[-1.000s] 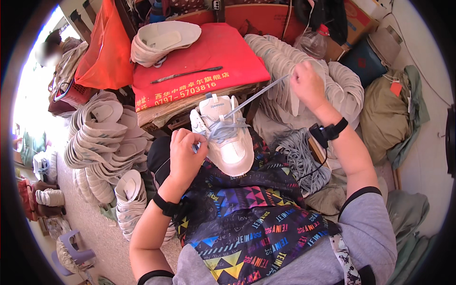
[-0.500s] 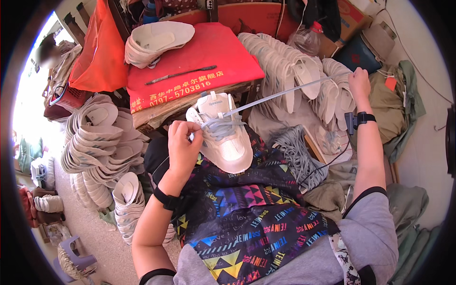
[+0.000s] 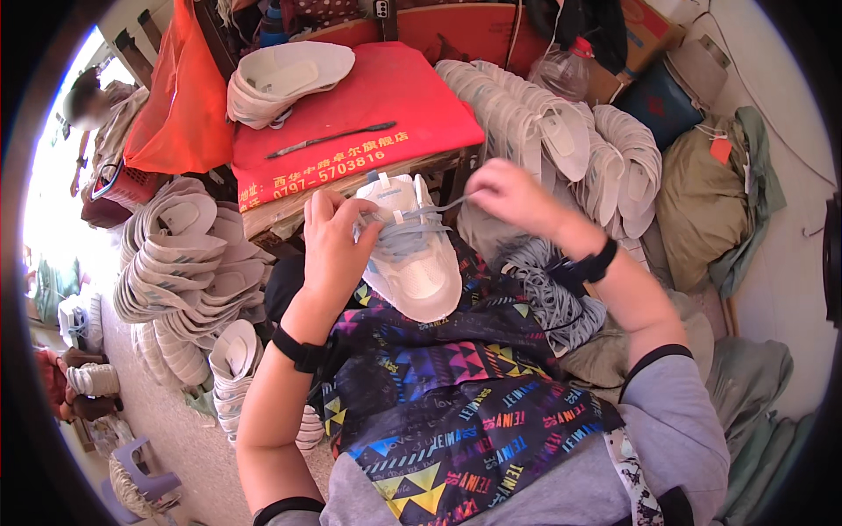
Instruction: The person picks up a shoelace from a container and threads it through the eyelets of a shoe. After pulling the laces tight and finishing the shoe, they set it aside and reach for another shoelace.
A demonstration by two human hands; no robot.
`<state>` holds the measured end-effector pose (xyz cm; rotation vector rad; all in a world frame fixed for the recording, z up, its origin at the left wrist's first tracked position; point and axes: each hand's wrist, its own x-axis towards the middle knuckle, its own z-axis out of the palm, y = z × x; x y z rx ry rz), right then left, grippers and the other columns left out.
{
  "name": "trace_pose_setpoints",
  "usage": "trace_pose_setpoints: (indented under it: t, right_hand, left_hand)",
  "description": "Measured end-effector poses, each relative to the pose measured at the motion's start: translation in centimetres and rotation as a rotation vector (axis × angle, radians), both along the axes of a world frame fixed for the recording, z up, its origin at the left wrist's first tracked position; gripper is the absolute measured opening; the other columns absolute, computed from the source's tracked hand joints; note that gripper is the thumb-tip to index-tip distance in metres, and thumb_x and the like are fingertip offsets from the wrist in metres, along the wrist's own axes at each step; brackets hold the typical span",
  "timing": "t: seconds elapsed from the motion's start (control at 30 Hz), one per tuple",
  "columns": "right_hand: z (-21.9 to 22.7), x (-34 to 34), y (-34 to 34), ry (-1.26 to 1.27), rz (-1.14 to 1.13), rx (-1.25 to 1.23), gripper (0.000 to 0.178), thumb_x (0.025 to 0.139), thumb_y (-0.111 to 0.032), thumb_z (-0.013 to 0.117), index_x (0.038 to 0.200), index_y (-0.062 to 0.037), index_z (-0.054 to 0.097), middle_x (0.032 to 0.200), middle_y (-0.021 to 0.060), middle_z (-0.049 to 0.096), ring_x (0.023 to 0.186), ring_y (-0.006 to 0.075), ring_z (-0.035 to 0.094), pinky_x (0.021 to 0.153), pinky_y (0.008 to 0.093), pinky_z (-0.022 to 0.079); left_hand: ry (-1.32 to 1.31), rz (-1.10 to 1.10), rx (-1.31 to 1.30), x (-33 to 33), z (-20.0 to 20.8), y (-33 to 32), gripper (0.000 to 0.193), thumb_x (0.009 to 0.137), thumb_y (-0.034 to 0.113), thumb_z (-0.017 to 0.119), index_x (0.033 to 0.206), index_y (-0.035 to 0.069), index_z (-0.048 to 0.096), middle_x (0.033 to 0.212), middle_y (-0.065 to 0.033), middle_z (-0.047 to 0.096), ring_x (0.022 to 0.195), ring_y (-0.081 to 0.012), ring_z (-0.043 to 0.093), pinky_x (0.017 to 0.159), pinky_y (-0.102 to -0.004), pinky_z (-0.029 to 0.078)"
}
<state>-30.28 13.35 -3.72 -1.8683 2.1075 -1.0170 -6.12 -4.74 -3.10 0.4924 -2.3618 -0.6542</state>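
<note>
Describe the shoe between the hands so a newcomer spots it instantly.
Find the red table cover. In front of its near edge, between the left hand and right hand, is a pale shoe. Unlike the stacked shoe pieces, it stands alone, grey lace crossing it.

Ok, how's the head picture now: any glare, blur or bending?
Head view: white glare washes out the left side; the shoe shows a bright toe; the right hand looks slightly soft; a far-left person's head is blurred; the scene bows toward a black rim.
</note>
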Motion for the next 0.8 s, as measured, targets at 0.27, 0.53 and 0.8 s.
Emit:
trace_pose_setpoints:
  t: [0.27,0.53,0.8]
  right_hand:
    - [1.1,6.8,-3.8,0.016,0.129,0.049,0.012,0.080,-0.011,0.064,0.087,-0.0056,0.056,0.094,0.0097,0.054,0.076,0.0283,0.058,0.067,0.0364,0.048]
    - [1.8,6.0,-4.1,-0.077,0.104,0.085,0.014,0.079,-0.012,0.063,0.084,-0.0053,0.052,0.093,0.0104,0.056,0.078,0.0327,0.060,0.068,0.0414,0.049]
    - [2.4,6.9,-4.4,0.057,0.100,0.101,0.013,0.079,-0.012,0.063,0.087,-0.0048,0.055,0.087,0.0109,0.057,0.076,0.0325,0.060,0.068,0.0394,0.049]
  left_hand:
    - [-0.073,0.090,-0.389,1.6,2.0,-1.0,0.011,0.078,0.009,0.066,0.088,0.009,0.062,0.093,-0.0086,0.047,0.093,-0.0292,0.049,0.081,-0.0410,0.041]
    - [-0.041,0.334,-0.506,8.3,2.9,-6.3,0.008,0.084,0.008,0.064,0.090,0.006,0.060,0.092,-0.0118,0.049,0.093,-0.0309,0.048,0.084,-0.0429,0.040]
    - [-0.088,0.405,-0.446,11.5,2.6,-6.2,0.011,0.085,0.008,0.065,0.094,0.004,0.061,0.093,-0.0125,0.049,0.094,-0.0316,0.048,0.086,-0.0412,0.039]
